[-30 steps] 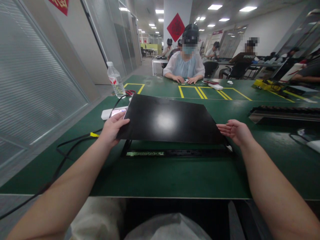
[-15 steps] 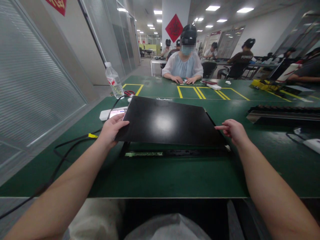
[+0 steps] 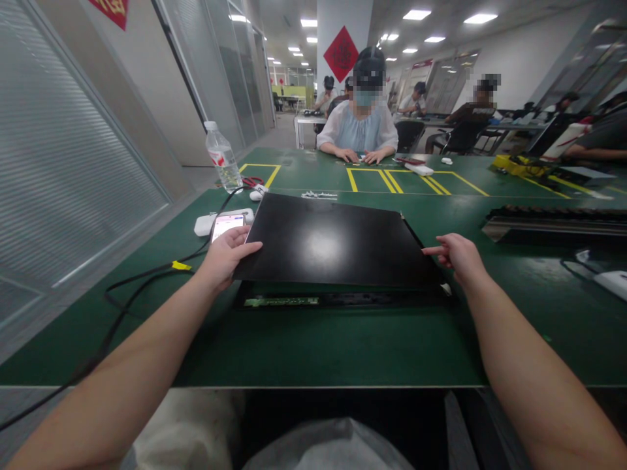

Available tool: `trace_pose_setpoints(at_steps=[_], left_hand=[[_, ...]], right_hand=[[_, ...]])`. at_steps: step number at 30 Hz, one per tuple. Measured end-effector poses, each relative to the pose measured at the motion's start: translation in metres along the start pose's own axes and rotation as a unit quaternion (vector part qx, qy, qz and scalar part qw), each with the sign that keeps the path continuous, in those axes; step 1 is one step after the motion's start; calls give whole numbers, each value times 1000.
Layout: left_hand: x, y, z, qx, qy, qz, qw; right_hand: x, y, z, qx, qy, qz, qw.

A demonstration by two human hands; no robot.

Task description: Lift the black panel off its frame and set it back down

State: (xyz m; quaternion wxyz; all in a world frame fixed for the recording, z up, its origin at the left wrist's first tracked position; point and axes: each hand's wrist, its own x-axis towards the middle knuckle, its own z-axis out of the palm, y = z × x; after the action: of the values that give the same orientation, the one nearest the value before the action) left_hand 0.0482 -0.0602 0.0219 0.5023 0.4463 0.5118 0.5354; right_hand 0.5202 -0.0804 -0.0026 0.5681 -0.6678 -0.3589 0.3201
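A flat black screen panel, glossy with a bright reflection, lies tilted over a dark frame. Its left side is raised above the frame, while the right side rests low along the frame's edge. My left hand grips the panel's left edge, thumb on top and fingers at the side and beneath. At the right edge, my right hand has its index finger stretched out to the panel and frame, with the other fingers loosely bent. A green circuit strip shows along the frame's front left. Whatever lies under the panel is hidden.
Left of the panel are a phone, a white device, a black cable and a water bottle. Red-handled pliers lie behind. A long dark part sits right. Across the green table sits a person.
The panel's raised left side has come down slightly and moved a little right, with my left hand following. My right hand has barely moved.
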Motion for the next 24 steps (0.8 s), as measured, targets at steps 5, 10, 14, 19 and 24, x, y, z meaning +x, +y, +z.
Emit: trace_pose_setpoints(at_steps=[5, 10, 14, 19, 24], left_hand=[[-1, 2, 1, 5, 3, -9, 1000], [-4, 7, 5, 4, 15, -27, 1000], [-4, 9, 6, 0, 20, -33, 999], [-4, 10, 5, -6, 32, -39, 999], [-4, 10, 6, -5, 32, -26, 999]], right_hand=[[-1, 0, 1, -6, 1, 4, 1000], [-3, -3, 3, -9, 5, 5, 1000], [-5, -6, 5, -17, 4, 7, 1000], [-6, -6, 6, -31, -5, -2, 1000], [-4, -2, 5, -41, -7, -12, 999]])
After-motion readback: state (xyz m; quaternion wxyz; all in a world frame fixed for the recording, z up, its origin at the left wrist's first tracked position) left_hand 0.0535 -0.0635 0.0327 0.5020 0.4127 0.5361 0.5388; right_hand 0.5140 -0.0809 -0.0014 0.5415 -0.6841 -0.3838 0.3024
